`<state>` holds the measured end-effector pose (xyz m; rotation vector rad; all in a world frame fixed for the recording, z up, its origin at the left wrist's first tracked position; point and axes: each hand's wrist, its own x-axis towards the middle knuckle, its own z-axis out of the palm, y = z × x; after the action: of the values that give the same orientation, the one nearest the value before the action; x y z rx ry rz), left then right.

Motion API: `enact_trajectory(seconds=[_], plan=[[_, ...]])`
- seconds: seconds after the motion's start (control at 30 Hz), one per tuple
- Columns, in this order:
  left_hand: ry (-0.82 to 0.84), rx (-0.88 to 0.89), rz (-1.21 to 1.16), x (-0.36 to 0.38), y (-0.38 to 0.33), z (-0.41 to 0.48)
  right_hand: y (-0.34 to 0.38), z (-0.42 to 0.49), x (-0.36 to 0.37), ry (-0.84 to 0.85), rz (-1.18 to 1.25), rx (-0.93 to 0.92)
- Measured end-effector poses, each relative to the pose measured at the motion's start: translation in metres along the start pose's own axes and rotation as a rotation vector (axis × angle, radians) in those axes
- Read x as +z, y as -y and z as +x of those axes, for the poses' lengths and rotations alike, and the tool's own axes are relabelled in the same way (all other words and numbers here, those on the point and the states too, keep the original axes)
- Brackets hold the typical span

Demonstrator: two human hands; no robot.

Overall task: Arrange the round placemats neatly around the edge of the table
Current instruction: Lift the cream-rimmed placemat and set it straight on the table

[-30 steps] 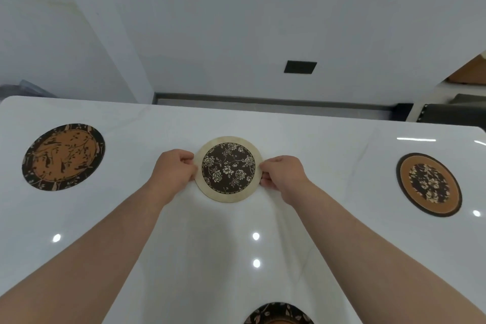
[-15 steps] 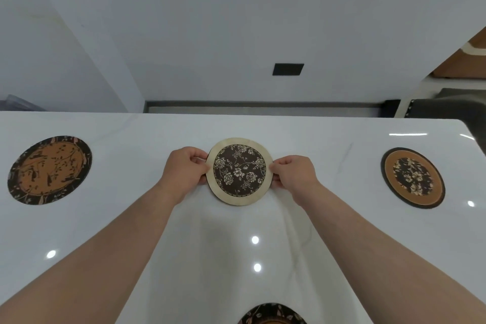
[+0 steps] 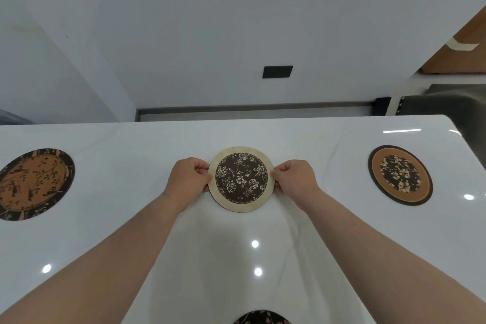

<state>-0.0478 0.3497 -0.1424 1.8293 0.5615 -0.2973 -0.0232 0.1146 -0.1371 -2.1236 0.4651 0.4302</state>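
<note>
At the centre of the frame a cream-rimmed placemat [image 3: 241,179] with a dark floral middle is pinched at its two sides: its left rim by the left hand [image 3: 188,179], its right rim by the right hand [image 3: 294,179], fingers curled closed on it. Whether it lies flat on the white table [image 3: 131,244] or is slightly lifted cannot be told. An orange placemat [image 3: 33,183] is seen at the left edge, a brown-ringed placemat [image 3: 400,175] at the right, and a dark placemat [image 3: 261,318] is cut off at the bottom edge.
</note>
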Motion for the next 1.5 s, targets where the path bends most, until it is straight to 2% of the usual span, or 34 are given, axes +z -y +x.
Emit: enact_trajectory(seconds=[0.07, 0.13, 0.2, 0.23, 0.3, 1.5], plan=[[-0.015, 0.058, 0.162, -0.002, 0.003, -0.001, -0.005, -0.001, 0.000, 0.002, -0.140, -0.079], [-0.061, 0.214, 0.517, -0.007, 0.006, -0.005, -0.010, -0.005, -0.003, -0.052, -0.325, -0.252], [-0.013, 0.341, 0.876, -0.014, 0.013, -0.009, -0.017, -0.007, -0.006, -0.074, -0.586, -0.451], [0.041, 0.361, 0.999, -0.016, 0.017, -0.009, -0.021, -0.007, -0.009, -0.005, -0.703, -0.482], [0.116, 0.343, 1.097, -0.016, 0.027, -0.009, -0.029, -0.007, -0.012, 0.128, -0.835, -0.460], [0.062, 0.363, 1.008, -0.009, 0.038, 0.000, -0.032, 0.004, -0.015, 0.202, -0.929, -0.452]])
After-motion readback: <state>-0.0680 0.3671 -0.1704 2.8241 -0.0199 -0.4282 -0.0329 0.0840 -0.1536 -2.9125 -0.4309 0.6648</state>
